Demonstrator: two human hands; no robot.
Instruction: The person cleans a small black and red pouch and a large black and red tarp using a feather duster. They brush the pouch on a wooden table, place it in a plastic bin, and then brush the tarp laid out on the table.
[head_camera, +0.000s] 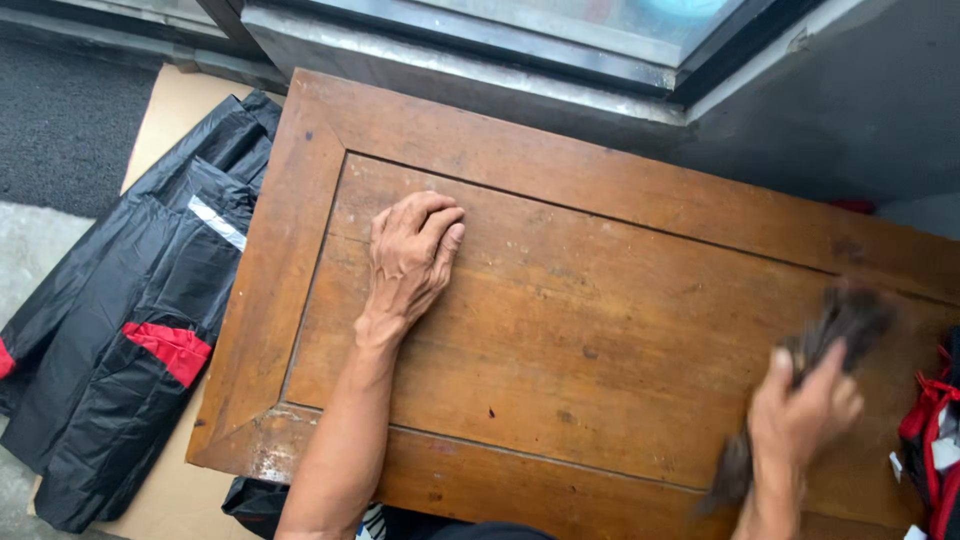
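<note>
A worn brown wooden table (600, 330) with a raised frame fills the view. My left hand (412, 250) rests knuckles-down on the table's inner panel near its far left corner, fingers curled in, holding nothing. My right hand (805, 405) is at the table's right side, blurred by motion, gripping a dark brownish rag (845, 320) that trails over the wood above and below the hand.
A black garment with red patches and a grey reflective strip (130, 330) lies on cardboard on the floor to the left. A red and black bag (935, 430) sits at the right edge. A metal window sill (470, 70) runs behind the table.
</note>
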